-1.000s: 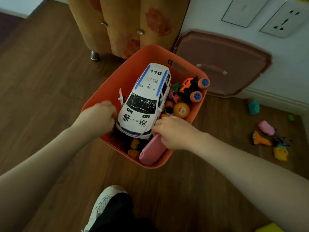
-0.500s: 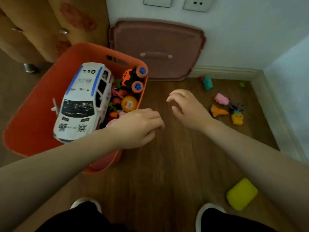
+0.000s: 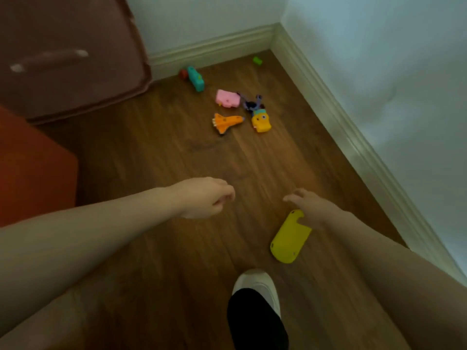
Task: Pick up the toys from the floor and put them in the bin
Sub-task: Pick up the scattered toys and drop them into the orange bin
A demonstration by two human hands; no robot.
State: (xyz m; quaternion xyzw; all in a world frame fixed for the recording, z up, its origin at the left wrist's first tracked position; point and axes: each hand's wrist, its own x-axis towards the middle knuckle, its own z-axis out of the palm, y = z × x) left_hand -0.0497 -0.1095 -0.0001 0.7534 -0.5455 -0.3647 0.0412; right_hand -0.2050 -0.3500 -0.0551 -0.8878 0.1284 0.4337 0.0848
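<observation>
One flat, rounded yellow toy (image 3: 290, 238) lies on the wooden floor (image 3: 164, 147).

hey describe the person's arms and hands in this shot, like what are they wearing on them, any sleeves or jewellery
Both forearms are bare right down to the picture's edge, with no sleeve showing. The left hand and the right hand are bare too: no glove, and no watch, bracelet or ring that can be made out, though the picture is slightly blurred. Lower down, a white shoe shows beneath a dark trouser leg.

Scattered toys (image 3: 260, 121) on wooden floor (image 3: 161, 152)
</observation>
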